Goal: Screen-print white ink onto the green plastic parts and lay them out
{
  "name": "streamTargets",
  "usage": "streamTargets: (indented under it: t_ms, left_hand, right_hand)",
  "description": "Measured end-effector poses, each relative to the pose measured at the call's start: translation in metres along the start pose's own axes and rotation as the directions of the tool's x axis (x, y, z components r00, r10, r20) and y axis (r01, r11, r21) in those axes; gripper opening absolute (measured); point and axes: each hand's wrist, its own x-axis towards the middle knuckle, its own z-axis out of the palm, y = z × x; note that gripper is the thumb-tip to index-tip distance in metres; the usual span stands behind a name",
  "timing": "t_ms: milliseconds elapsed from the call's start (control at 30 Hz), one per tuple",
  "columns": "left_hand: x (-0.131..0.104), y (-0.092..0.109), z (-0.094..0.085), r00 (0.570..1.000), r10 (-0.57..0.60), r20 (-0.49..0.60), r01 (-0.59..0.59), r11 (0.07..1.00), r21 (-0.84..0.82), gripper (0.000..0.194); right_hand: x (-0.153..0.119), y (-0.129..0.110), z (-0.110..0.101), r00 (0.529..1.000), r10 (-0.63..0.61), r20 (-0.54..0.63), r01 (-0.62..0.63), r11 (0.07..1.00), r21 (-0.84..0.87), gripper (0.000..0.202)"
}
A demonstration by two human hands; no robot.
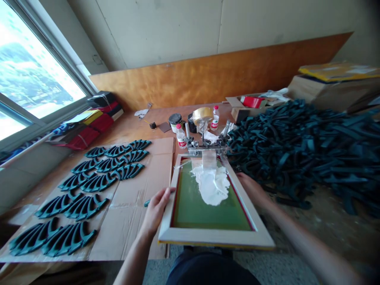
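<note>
In the head view a screen printing frame (215,236) with green mesh (190,213) lies before me, held at its far end by a metal clamp (208,149). White paste (212,188) is heaped on the mesh. Beside the frame's left edge, my left hand (158,206) is closed around a dark green plastic piece (147,203), mostly hidden by the fingers. My right hand (246,185) is at the frame's right edge, near the pile of dark green plastic pieces (279,146). Its fingertips are hard to make out, and I cannot tell whether it grips anything.
Rows of dark green fan-shaped pieces (73,237) lie on a cardboard sheet (124,225) at left. Behind the clamp stand bottles (181,138), a paint can (175,120) and a tape roll (202,113). Cardboard boxes (323,91) stand at the back right.
</note>
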Motion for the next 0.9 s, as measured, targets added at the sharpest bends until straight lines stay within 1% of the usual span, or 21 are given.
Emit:
streamTargets:
  t_ms: [67, 100, 133, 167, 200, 233, 300, 333, 367, 400, 467, 533, 567, 600, 633, 667, 700, 767, 800, 833, 900]
  left_hand:
    - [0.000, -0.042, 0.001, 0.999, -0.037, 0.021, 0.036, 0.998, 0.058, 0.063]
    - [0.002, -0.060, 0.003, 0.999, -0.031, 0.010, 0.030, 0.996, 0.089, 0.070]
    - [0.006, -0.075, 0.005, 1.000, -0.016, -0.008, 0.017, 0.991, 0.130, 0.073]
    - [0.010, -0.086, 0.007, 1.000, 0.003, -0.026, 0.001, 0.984, 0.176, 0.074]
    - [0.013, -0.093, 0.008, 0.999, 0.018, -0.038, -0.009, 0.975, 0.221, 0.073]
    - [0.016, -0.098, 0.009, 0.999, 0.025, -0.040, -0.014, 0.965, 0.261, 0.071]
    - [0.019, -0.099, 0.009, 0.999, 0.017, -0.033, -0.006, 0.951, 0.310, 0.067]
    - [0.020, -0.098, 0.009, 0.999, 0.005, -0.032, 0.006, 0.949, 0.316, 0.066]
    - [0.019, -0.096, 0.008, 0.999, -0.008, -0.034, 0.018, 0.949, 0.314, 0.065]
    - [0.019, -0.094, 0.008, 0.999, -0.017, -0.035, 0.027, 0.951, 0.309, 0.064]
    - [0.018, -0.092, 0.007, 0.999, -0.024, -0.033, 0.032, 0.952, 0.303, 0.061]
    - [0.017, -0.092, 0.008, 0.999, -0.025, -0.028, 0.032, 0.952, 0.304, 0.060]
    - [0.017, -0.092, 0.008, 0.999, -0.028, -0.029, 0.035, 0.954, 0.299, 0.059]
    - [0.017, -0.092, 0.008, 0.999, -0.032, -0.034, 0.040, 0.956, 0.289, 0.059]
    - [0.017, -0.093, 0.009, 0.999, -0.034, -0.040, 0.044, 0.961, 0.274, 0.059]
    - [0.017, -0.093, 0.009, 0.998, -0.035, -0.045, 0.045, 0.966, 0.254, 0.059]
    - [0.017, -0.093, 0.009, 0.998, -0.035, -0.047, 0.045, 0.972, 0.231, 0.059]
    - [0.017, -0.092, 0.010, 0.998, -0.040, -0.042, 0.047, 0.981, 0.186, 0.061]
    - [0.016, -0.092, 0.010, 0.998, -0.046, -0.036, 0.052, 0.985, 0.163, 0.062]
    - [0.016, -0.092, 0.010, 0.998, -0.055, -0.033, 0.059, 0.988, 0.142, 0.064]
    - [0.016, -0.092, 0.010, 0.997, -0.070, -0.028, 0.073, 0.991, 0.110, 0.066]
  right_hand:
    - [0.018, 0.002, -0.018, 0.993, 0.046, -0.107, -0.043, 0.999, 0.029, 0.034]
    - [0.028, -0.003, -0.025, 0.986, 0.030, -0.163, -0.024, 0.999, 0.039, 0.037]
    - [0.038, -0.013, -0.029, 0.978, -0.010, -0.208, 0.017, 0.999, 0.035, 0.045]
    - [0.047, -0.025, -0.030, 0.972, -0.068, -0.226, 0.073, 0.997, 0.015, 0.054]
    - [0.054, -0.039, -0.029, 0.970, -0.132, -0.206, 0.131, 0.991, -0.018, 0.057]
    - [0.059, -0.053, -0.025, 0.972, -0.187, -0.145, 0.180, 0.982, -0.058, 0.052]
    - [0.059, -0.075, -0.014, 0.972, -0.235, 0.004, 0.234, 0.966, -0.111, 0.025]
    - [0.055, -0.081, -0.008, 0.967, -0.248, 0.062, 0.254, 0.959, -0.122, 0.015]
    - [0.048, -0.084, -0.002, 0.957, -0.271, 0.102, 0.282, 0.951, -0.123, 0.014]
    - [0.038, -0.084, 0.002, 0.943, -0.309, 0.125, 0.323, 0.939, -0.116, 0.018]
    - [0.017, -0.079, 0.005, 0.892, -0.426, 0.153, 0.441, 0.894, -0.082, 0.024]
    - [0.002, -0.071, -0.001, 0.823, -0.535, 0.191, 0.549, 0.836, -0.023, 0.026]
    - [-0.002, -0.068, -0.005, 0.795, -0.567, 0.216, 0.578, 0.816, 0.011, 0.026]
    - [-0.003, -0.066, -0.010, 0.775, -0.583, 0.244, 0.591, 0.805, 0.048, 0.026]
    - [-0.002, -0.065, -0.013, 0.766, -0.585, 0.268, 0.587, 0.806, 0.080, 0.024]
    - [0.000, -0.066, -0.015, 0.772, -0.574, 0.274, 0.572, 0.815, 0.097, 0.023]
    - [0.003, -0.066, -0.014, 0.792, -0.555, 0.253, 0.551, 0.829, 0.094, 0.022]
    - [0.003, -0.068, -0.006, 0.837, -0.527, 0.146, 0.528, 0.849, 0.034, 0.024]
    - [-0.001, -0.068, 0.000, 0.842, -0.533, 0.082, 0.535, 0.845, -0.003, 0.027]
    - [-0.006, -0.068, 0.006, 0.831, -0.556, 0.034, 0.557, 0.830, -0.032, 0.030]
    - [-0.018, -0.066, 0.014, 0.787, -0.617, 0.009, 0.616, 0.786, -0.041, 0.034]
